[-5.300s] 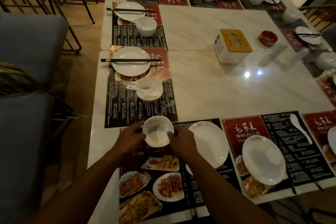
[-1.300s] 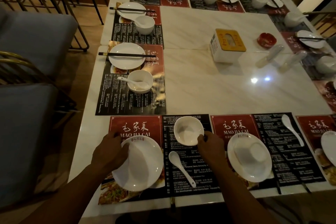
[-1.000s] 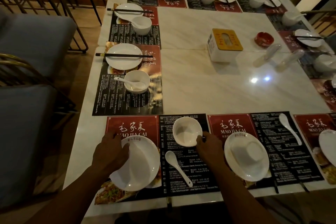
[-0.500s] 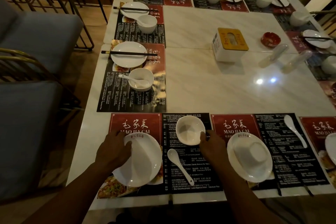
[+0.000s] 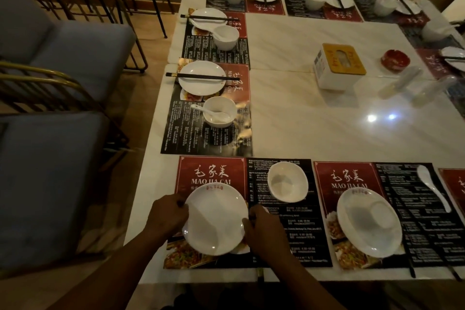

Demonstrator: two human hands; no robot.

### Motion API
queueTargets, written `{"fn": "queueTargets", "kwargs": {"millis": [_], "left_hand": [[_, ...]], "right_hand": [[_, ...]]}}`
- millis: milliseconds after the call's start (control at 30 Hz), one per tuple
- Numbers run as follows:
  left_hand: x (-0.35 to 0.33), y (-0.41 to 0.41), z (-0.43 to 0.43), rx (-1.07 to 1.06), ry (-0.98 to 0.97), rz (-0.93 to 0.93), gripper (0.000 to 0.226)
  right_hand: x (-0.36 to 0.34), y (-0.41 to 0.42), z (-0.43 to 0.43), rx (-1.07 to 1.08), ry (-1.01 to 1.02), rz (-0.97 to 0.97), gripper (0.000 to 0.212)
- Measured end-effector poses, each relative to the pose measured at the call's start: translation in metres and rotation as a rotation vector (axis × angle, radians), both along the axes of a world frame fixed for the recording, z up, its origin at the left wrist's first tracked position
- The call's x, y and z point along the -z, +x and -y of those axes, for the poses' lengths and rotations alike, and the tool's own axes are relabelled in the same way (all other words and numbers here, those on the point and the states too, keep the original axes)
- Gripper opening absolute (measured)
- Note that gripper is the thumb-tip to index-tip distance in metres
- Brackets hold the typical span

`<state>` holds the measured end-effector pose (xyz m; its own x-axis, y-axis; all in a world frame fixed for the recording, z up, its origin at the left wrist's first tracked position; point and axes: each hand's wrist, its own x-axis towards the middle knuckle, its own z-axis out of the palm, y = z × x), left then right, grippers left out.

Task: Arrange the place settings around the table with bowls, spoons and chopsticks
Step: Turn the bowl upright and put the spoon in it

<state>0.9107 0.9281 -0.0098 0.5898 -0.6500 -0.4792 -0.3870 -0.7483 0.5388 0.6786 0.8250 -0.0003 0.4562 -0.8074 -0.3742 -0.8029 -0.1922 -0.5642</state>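
- The left grip (image 5: 167,216), a bare hand, holds the left rim of the plate (image 5: 215,219), thumb over the rim and fingers curled at its edge.
- The right grip (image 5: 264,231) sits at the plate's right rim with its fingers curled downward. Whether they pinch the rim or something hidden under the hand, I cannot tell.
- The plate is white and empty. It lies on a placemat (image 5: 211,171) at the near edge of the table (image 5: 314,121), toward the near-left corner.
- The bowl (image 5: 288,181), white and empty, stands upright on the black half of the same placemat. It is beyond the plate and to its right, apart from the plate and both grips.
- Further right along the near edge, a second placemat (image 5: 347,173) carries a second plate (image 5: 368,221). A loose spoon (image 5: 432,187) lies on its black half, right of that plate and not touching it.
- Along the left edge, a side plate (image 5: 201,85) has chopsticks (image 5: 201,75) laid across it. Just beside it stands a side bowl (image 5: 220,106) with a side spoon (image 5: 210,112) resting inside.
- Nearer the far-left corner, a farther plate (image 5: 208,24), also crossed by chopsticks, touches a farther bowl (image 5: 226,37).
- Toward the middle of the table stand a white tissue box (image 5: 339,65) with a yellow top and, near it, a red ashtray (image 5: 395,60).
- Grey cushioned chairs (image 5: 75,40) stand off the left edge.
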Motion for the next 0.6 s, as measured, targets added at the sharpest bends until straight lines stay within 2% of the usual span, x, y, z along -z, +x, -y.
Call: {"fn": "queueTargets", "kwargs": {"millis": [433,600], "left_hand": [[0.003,0.011,-0.002,-0.008,-0.027,-0.079,0.022],[0.005,0.015,-0.003,0.039,-0.035,-0.073,0.023]], "right_hand": [[0.012,0.004,-0.004,0.185,0.067,0.02,0.009],[0.008,-0.016,-0.004,0.209,-0.124,-0.07,0.007]]}}
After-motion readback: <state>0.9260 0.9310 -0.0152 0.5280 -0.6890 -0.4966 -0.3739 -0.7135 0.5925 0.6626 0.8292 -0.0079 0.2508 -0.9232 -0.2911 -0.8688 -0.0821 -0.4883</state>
